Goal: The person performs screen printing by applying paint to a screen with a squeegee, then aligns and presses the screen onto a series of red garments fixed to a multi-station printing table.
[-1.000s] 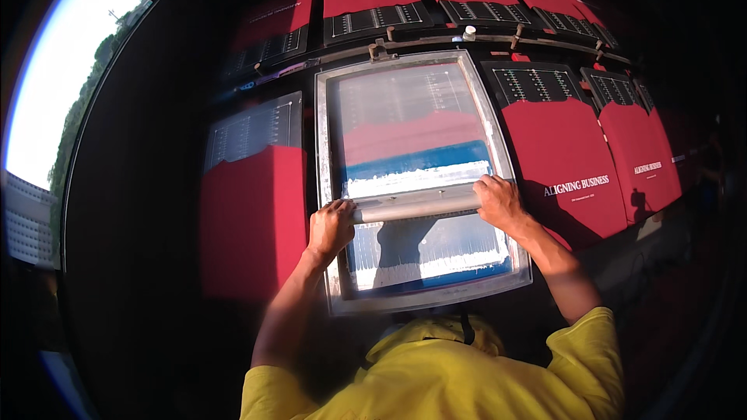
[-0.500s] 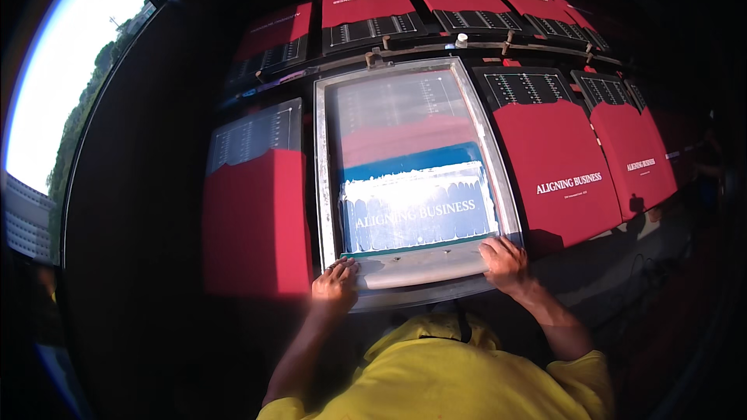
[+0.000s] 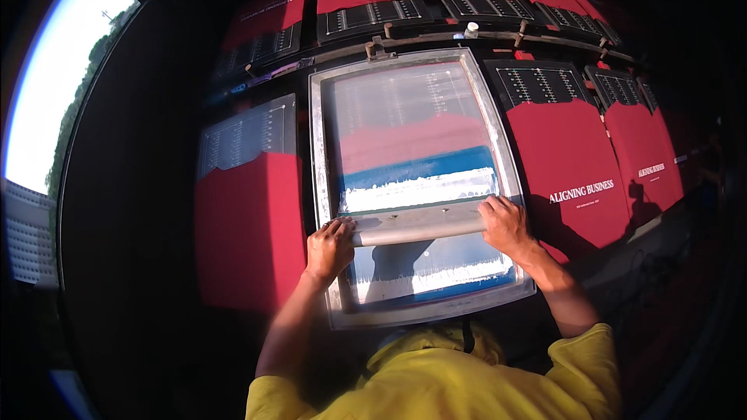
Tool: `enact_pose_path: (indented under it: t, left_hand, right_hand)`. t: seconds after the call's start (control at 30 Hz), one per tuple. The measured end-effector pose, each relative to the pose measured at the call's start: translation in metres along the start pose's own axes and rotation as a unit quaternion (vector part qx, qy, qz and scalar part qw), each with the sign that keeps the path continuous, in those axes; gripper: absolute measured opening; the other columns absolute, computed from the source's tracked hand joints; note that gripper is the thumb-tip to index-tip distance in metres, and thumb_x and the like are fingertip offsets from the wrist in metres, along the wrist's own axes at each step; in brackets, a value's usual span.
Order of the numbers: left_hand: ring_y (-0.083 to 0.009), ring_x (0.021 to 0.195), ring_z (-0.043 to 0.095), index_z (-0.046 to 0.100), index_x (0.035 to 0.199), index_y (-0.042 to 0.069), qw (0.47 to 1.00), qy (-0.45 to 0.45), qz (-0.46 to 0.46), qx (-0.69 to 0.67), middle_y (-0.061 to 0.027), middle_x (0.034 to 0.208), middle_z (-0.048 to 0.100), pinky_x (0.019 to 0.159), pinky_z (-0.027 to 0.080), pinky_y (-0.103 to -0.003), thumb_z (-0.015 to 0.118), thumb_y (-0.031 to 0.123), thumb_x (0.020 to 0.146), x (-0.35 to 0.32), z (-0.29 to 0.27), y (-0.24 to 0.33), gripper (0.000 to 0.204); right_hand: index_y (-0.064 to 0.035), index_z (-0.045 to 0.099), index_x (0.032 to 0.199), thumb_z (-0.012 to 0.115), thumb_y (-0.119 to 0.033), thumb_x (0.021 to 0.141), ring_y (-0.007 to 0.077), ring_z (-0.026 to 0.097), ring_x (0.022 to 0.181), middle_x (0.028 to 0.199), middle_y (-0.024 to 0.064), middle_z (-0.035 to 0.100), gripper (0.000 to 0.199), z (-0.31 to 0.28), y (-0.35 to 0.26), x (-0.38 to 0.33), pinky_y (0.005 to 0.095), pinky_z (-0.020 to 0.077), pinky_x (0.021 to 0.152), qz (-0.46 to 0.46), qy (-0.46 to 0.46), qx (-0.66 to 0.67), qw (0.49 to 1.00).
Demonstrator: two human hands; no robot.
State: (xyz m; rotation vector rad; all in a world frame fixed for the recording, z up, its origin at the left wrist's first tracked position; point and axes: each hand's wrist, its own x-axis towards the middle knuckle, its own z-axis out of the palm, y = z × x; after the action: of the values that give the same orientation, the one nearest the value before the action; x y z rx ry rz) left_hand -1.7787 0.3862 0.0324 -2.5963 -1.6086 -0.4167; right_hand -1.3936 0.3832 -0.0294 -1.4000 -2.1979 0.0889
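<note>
A long grey squeegee [image 3: 416, 225] lies across a metal-framed printing screen [image 3: 317, 132], roughly midway along its blue stencil area. My left hand [image 3: 331, 250] is wrapped round its left end, fingers curled over the top. Its right end is in the grip of my right hand [image 3: 506, 225]. White ink [image 3: 424, 189] forms a ragged band just beyond the blade. On the near side, a second, thinner strip of white ink crosses the blue mesh close to the frame's near bar. Through the mesh a red fabric piece shows faintly.
Red fabric pieces on black boards stand beside the screen, one at left [image 3: 249, 225] and others at right [image 3: 564, 163], with white lettering on the right ones. A far row of similar boards [image 3: 369, 19] lies behind a rail [image 3: 311, 58] carrying pegs and a small white-capped bottle [image 3: 471, 29].
Both hands have pushed the squeegee away from me, from the near end of the screen to mid-stencil. The white ink ahead of it has narrowed into a band, and the near mesh is now uncovered.
</note>
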Motion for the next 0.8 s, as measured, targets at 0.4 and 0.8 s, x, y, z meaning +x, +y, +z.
enact_pose_path:
  t: [0.4, 0.8]
  left_hand:
    - [-0.0326, 0.086, 0.069, 0.07, 0.095, 0.007, 0.998, -0.045, -0.041, -0.032, -0.0102, 0.092, 0.07, 0.074, 0.058, -0.042, 0.062, 0.001, 0.069, 0.022, -0.038, 0.007, 0.028]
    - [-0.0265, 0.131, 0.051, 0.058, 0.124, 0.008, 0.999, -0.046, 0.012, 0.001, -0.0078, 0.135, 0.057, 0.1, 0.049, -0.039, 0.062, 0.005, 0.076, -0.156, -0.011, 0.081, 0.049]
  right_hand:
    - [-0.0025, 0.061, 0.083, 0.068, 0.0, 0.067, 0.0343, 0.064, 0.089, 0.088, 0.0126, 0.063, 0.017, -0.037, -0.005, 0.019, 0.046, 0.0533, 0.074, 0.024, -0.031, 0.012, 0.999]
    - [-0.0055, 0.054, 0.113, 0.077, -0.006, 0.06, 0.0339, 0.058, 0.108, 0.113, 0.0127, 0.058, 0.058, -0.021, -0.066, -0.153, 0.0462, 0.0478, 0.091, -0.031, 0.045, -0.02, 0.998]
